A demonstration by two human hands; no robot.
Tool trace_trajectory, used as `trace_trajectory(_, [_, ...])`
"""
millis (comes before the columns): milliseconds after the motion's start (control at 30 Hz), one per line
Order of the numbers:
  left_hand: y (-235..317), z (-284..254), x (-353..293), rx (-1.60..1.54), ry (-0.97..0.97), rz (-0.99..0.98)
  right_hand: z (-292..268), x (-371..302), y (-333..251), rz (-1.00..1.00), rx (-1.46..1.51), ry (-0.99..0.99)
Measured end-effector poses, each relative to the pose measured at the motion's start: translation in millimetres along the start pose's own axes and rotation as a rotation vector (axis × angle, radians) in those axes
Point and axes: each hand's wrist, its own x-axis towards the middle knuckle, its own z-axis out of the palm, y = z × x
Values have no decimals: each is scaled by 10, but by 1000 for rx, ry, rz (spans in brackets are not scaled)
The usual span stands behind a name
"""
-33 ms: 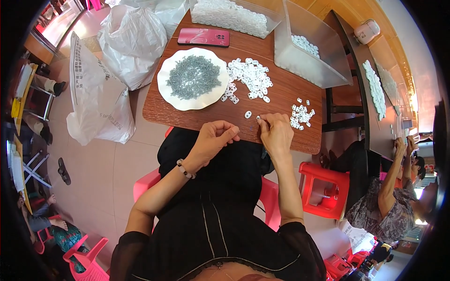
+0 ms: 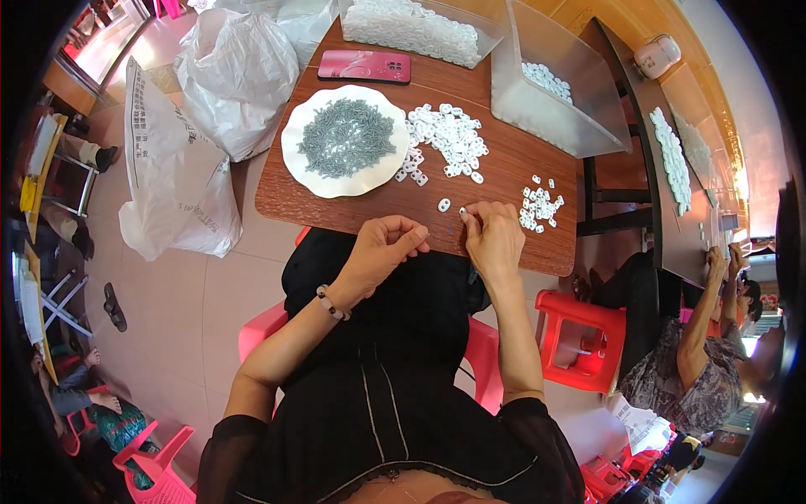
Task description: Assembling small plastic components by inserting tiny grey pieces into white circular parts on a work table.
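My left hand [image 2: 382, 252] is closed at the table's front edge, thumb and fingertips pressed together; what is between them, if anything, is hidden. Over the table, my right hand [image 2: 497, 242] pinches a small white piece [image 2: 463, 212], only partly visible at the fingertips. Just left of those fingertips lies a single white oval piece [image 2: 444, 205] with two holes. Farther back spreads a loose heap of similar white pieces [image 2: 449, 139]. A smaller heap of white pieces [image 2: 540, 207] sits right of my right hand. Short grey pins [image 2: 348, 139] fill a scalloped white dish [image 2: 294, 168].
A pink phone [image 2: 364, 67] lies behind the dish on the brown table [image 2: 290, 207]. Clear bins [image 2: 537, 118] with white pieces stand at the back. White sacks [image 2: 180, 193] are on the left floor, a red stool [image 2: 581, 336] on the right. Another person [image 2: 693, 370] works at the right table.
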Motion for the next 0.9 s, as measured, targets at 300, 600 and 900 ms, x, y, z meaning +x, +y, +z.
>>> trace_trajectory(300, [33, 35, 14, -10, 2, 11, 6, 60, 57, 28, 22, -73])
trace_trajectory(600, [-15, 75, 47, -8, -18, 16, -57, 34, 24, 95, 154, -89])
trace_trajectory(900, [30, 154, 54, -26, -11, 55, -130, -117, 5, 272, 674, -216])
